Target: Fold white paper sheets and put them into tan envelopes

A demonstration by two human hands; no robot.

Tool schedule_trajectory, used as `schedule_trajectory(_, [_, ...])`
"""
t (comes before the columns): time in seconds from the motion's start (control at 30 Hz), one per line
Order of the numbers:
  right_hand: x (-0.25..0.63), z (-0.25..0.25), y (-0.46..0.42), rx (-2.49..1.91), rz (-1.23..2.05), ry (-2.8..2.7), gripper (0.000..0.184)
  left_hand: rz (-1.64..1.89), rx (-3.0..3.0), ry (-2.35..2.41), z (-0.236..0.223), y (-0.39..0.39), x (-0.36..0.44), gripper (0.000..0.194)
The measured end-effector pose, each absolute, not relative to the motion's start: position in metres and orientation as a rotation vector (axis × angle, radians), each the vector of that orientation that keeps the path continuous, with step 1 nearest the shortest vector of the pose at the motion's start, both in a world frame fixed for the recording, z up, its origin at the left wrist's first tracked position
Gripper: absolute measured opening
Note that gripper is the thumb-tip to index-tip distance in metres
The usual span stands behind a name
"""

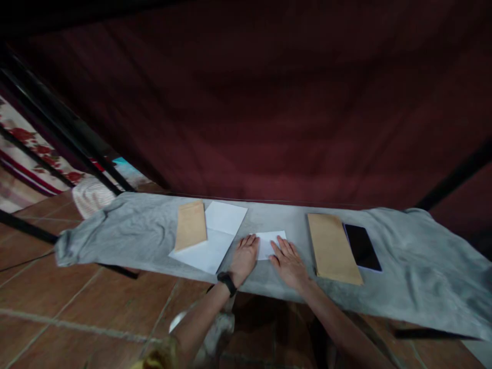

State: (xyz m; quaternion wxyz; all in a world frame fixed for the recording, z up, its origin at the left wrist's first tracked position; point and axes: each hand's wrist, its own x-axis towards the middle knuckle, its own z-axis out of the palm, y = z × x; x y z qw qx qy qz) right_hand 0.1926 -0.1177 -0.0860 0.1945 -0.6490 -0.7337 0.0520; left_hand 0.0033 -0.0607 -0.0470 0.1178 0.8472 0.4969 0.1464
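A small folded white paper [270,242] lies on a low bench covered with grey cloth [134,230]. My left hand [244,258] rests flat on the paper's left edge, fingers stretched out, with a black band on the wrist. Over the paper's lower right part, my right hand [288,262] presses down flat, fingers extended. Neither hand grips anything. To the left lie white sheets [217,236] with a small brown envelope [190,224] on top of them.
A larger brown envelope [332,247] lies right of my hands, with a black phone [362,247] beside it. A dark red curtain [269,102] hangs behind the bench. Brown floor tiles [77,307] spread below, and black metal bars [57,133] stand at left.
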Motion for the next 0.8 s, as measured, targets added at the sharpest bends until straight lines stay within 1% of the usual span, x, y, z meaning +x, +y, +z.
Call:
schedule_trajectory(0.1, [0.191,-0.092,-0.120,-1.843,0.151,-2.080,0.054,0.511,2.489,1.590,-0.041,-0.054,-0.031,0.040])
schedule_trajectory(0.23, [0.194,-0.096,-0.119,-1.824,0.161,-2.095,0.056,0.635,2.335,2.011,-0.031,-0.040,-0.111,0.045])
schedule_trajectory(0.3, [0.195,-0.098,-0.119,-1.820,0.154,-2.101,0.057,0.530,2.283,2.124,-0.028,-0.037,-0.150,0.044])
schedule_trajectory(0.37, [0.196,-0.101,-0.120,-1.813,0.147,-2.101,0.057,0.367,2.282,2.060,-0.026,-0.037,-0.178,0.039])
schedule_trajectory(0.43, [0.196,-0.103,-0.120,-1.799,0.144,-2.093,0.057,0.294,2.297,1.986,-0.024,-0.040,-0.195,0.038])
schedule_trajectory(0.6, [0.194,-0.103,-0.122,-1.798,0.130,-2.094,0.058,0.299,2.355,1.951,-0.009,-0.047,-0.195,0.043])
schedule_trajectory(0.7, [0.194,-0.100,-0.124,-1.798,0.099,-2.104,0.057,0.351,2.411,1.974,0.007,-0.058,-0.178,0.039])
schedule_trajectory(0.8, [0.196,-0.098,-0.125,-1.769,0.067,-2.089,0.054,0.299,2.557,1.923,0.023,-0.080,-0.150,0.035])
